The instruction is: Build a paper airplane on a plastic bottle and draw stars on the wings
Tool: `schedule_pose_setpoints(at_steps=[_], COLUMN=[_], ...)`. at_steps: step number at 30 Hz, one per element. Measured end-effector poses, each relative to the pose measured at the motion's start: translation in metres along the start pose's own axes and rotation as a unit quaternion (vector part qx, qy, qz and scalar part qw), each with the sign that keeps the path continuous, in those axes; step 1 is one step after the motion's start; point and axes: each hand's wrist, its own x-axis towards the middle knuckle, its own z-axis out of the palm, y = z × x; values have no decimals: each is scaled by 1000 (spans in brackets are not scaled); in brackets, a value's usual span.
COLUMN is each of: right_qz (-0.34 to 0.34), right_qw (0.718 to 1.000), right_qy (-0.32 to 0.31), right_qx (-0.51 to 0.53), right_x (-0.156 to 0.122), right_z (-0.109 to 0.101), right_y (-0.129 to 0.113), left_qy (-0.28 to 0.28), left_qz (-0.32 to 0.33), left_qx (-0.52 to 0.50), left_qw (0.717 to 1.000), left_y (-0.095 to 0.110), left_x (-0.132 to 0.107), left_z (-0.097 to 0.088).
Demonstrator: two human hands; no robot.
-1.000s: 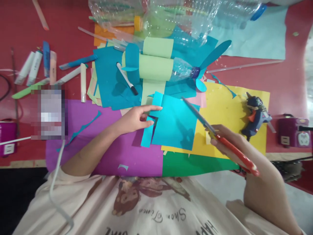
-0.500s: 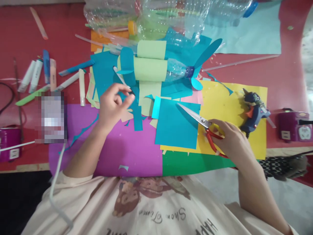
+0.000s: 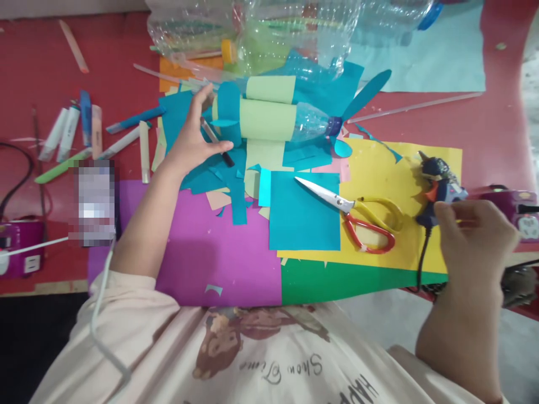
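A clear plastic bottle point(image 3: 310, 120) lies on its side, wrapped in pale green paper point(image 3: 267, 119), with blue paper fins and a blue paper propeller point(image 3: 367, 96) at its dark blue cap. My left hand point(image 3: 196, 134) is at its wrapped end, thumb and fingers spread apart on either side; whether they touch it I cannot tell. Beneath that hand lies a slim black-and-white pen point(image 3: 221, 150). My right hand point(image 3: 475, 233), fingers curled and slightly blurred, is beside the dark blue glue gun point(image 3: 433, 193). Red-and-yellow-handled scissors point(image 3: 346, 205) rest on a blue paper square point(image 3: 301, 224).
Large clear bottles point(image 3: 295, 33) stand at the back. Several markers point(image 3: 69, 132) lie at the left, near a blurred-out device point(image 3: 95, 202) with a white cable. Purple card point(image 3: 227, 252), yellow card point(image 3: 379, 168) and green card point(image 3: 337, 280) cover the front. A purple power box point(image 3: 514, 202) sits far right.
My right hand has let go of the scissors and moved right to the glue gun. My left hand has released the pen and moved up to the bottle's wrapped end. The bottle has shifted slightly right.
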Motion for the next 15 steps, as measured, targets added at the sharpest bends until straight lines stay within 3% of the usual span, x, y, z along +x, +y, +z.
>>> schedule_pose_setpoints(at_steps=[6,11,15], right_qz=[105,156,144], right_qw=[986,982,980], right_qy=[-101,-99,-117], right_qx=[-75,-49,-68], right_x=[8,10,16], right_z=[-10,0,4], right_y=[-2,0,3], left_qy=[-3,11,70], left_qz=[-25,-40,-43], left_qx=[18,-14,-77], left_qw=[1000,999,994], left_y=[23,29,24], left_x=[8,12,15], left_z=[-2,0,-5])
